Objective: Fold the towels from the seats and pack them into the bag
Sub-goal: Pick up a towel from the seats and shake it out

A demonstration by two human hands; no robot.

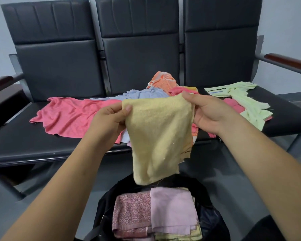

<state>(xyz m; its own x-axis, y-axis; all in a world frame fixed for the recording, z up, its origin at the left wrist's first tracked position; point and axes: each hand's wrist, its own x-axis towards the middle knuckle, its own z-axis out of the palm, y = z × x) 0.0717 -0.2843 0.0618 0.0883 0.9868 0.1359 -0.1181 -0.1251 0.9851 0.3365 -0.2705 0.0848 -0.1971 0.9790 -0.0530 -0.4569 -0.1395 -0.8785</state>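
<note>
A yellow towel hangs in front of me, held up by its top corners. My left hand pinches the top left corner and my right hand grips the top right corner. Its lower end dangles just above the open black bag on the floor. Inside the bag lie a folded pink patterned towel and a folded lilac towel. On the black seats behind lie a pink towel, a light blue towel, an orange patterned cloth and a pale green towel.
The three-seat black bench has wooden armrests at the left and the right. A smaller pink cloth lies under the green towel. Grey floor surrounds the bag.
</note>
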